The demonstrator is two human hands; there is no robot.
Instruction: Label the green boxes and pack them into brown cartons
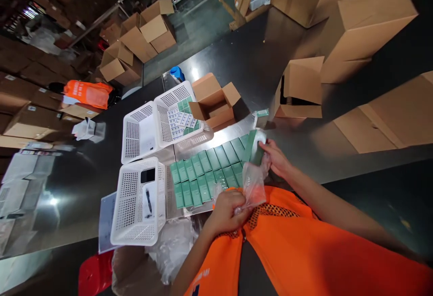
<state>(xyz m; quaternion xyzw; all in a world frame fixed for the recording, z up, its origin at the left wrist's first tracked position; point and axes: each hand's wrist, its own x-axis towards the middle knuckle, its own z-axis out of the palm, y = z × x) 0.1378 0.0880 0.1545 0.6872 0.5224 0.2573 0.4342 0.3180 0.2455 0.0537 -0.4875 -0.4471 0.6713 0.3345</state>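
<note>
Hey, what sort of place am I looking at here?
Probably a warehouse packing station: there are open cardboard boxes, perforated white plastic baskets, and rows of small green cartons on a worktable.

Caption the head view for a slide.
Right hand holds a green box, left hand plastic, beside more boxes.

The orange mesh-panelled vest [291,246] bears pale marks [204,274], possibly lettering.

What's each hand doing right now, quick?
Left hand: closed, gripping clear plastic wrapping.
Right hand: closed, holding a green box by its near-right side, above the rows of green boxes.
</note>
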